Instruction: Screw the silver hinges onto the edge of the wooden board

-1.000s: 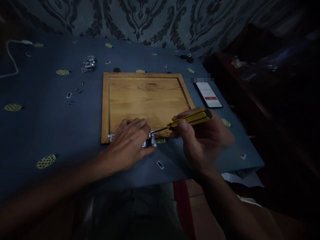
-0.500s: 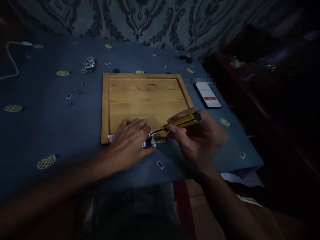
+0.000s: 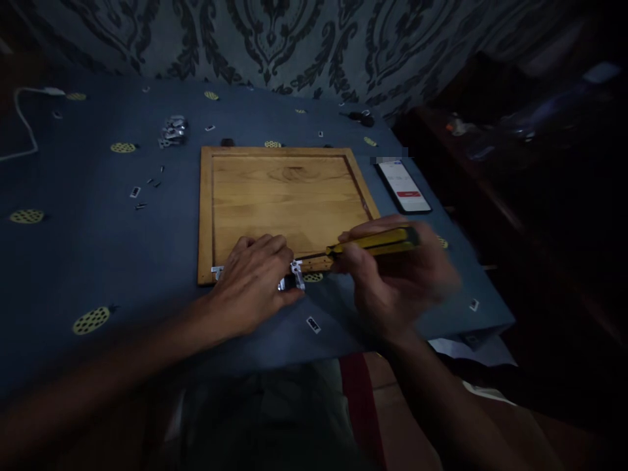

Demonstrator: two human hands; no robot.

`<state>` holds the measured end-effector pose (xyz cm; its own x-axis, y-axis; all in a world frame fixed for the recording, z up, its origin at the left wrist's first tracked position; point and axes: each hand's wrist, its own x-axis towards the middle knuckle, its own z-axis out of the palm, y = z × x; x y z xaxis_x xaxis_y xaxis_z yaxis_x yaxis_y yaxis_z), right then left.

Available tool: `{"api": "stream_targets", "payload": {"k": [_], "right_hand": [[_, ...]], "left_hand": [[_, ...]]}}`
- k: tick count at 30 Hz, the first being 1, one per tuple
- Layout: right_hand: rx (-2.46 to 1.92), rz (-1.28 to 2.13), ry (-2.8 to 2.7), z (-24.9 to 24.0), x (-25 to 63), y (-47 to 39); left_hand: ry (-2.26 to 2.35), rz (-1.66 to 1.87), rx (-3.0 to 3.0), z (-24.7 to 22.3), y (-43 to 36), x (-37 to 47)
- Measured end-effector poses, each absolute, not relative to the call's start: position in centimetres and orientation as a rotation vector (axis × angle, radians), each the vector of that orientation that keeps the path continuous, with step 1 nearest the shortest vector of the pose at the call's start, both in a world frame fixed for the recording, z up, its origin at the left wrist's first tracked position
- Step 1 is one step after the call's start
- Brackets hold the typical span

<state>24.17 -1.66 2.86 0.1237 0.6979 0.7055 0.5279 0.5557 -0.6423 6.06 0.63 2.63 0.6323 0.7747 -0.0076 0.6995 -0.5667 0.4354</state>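
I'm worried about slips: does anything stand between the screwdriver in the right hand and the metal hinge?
Nothing visible stands between the screwdriver and the metal hinge, though tip contact is unclear. The left hand lies close by, partly covering the hinge.

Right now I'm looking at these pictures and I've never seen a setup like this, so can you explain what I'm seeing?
There is no machine here, just a person's two bare hands. Every picture comes from one camera worn on the head, looking forward and down.

The right hand holds a yellow-and-black screwdriver, its tip near a shiny metal fitting. The left hand lies over the near edge of a wooden panel, right beside that fitting.

On the blue cloth are also small screws, a pile of metal parts, a phone and a white cable.
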Motion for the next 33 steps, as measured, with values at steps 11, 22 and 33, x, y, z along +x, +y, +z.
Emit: {"api": "stream_targets", "payload": {"k": [11,22,33], "right_hand": [[-1.125,0.218,-1.501,2.1,24.5,-1.8],[-1.109,0.240,-1.530,1.9,24.2,-1.6],[-1.108,0.414,-1.669,2.3,25.3,-1.4]], "left_hand": [[1.170,0.266,2.464,2.6,0.6,5.9],[1.162,0.259,2.480,2.7,0.6,6.0],[1.156,0.287,2.494,2.4,0.6,6.0]]}}
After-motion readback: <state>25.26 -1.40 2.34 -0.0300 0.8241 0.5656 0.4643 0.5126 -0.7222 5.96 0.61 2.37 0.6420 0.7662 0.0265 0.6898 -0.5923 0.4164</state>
